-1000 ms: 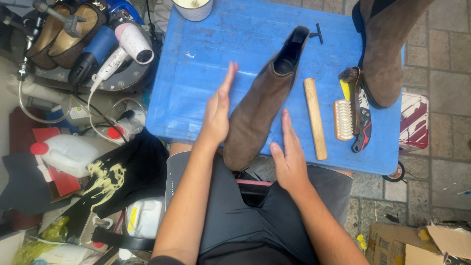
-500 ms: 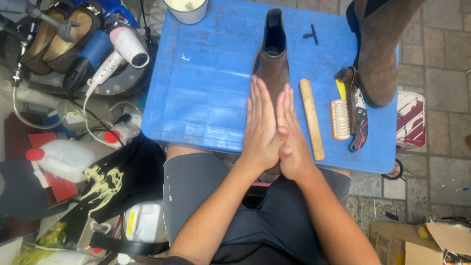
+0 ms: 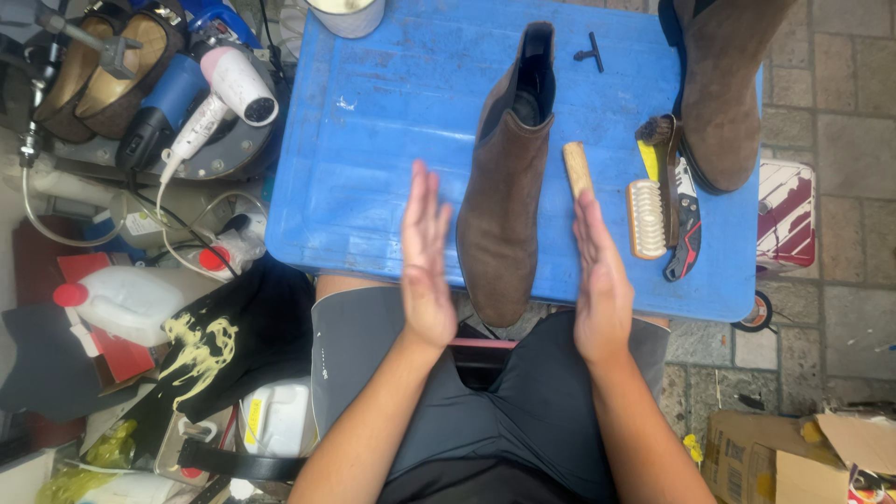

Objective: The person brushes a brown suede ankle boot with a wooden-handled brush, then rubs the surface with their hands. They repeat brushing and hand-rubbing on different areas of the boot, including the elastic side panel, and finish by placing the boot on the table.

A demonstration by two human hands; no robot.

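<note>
Both hands are flat and empty, fingers straight and together, palms turned inward toward each other: the left hand [image 3: 427, 261] just left of the brown suede ankle boot [image 3: 507, 182], the right hand [image 3: 600, 275] just right of it, neither touching it. The boot lies between them on the blue desk [image 3: 373, 140], its toe reaching past the near edge toward the lap in dark shorts [image 3: 523, 411], its opening pointing away. By the look of it the work is at a pause between handlings of the boot, with the palms held clear on both sides; taking it up would call for closing both palms on its flanks. The suede looks matte, evenly brown and slightly napped, with a dark elastic panel at the ankle. Beyond the right fingertips lies a pale wooden stick [image 3: 577, 168], then a bristle brush [image 3: 646, 219] and a second boot [image 3: 723, 93]. Left of the desk sit a white hair dryer [image 3: 224, 93] and a white jug with a red cap [image 3: 121, 301].
</note>
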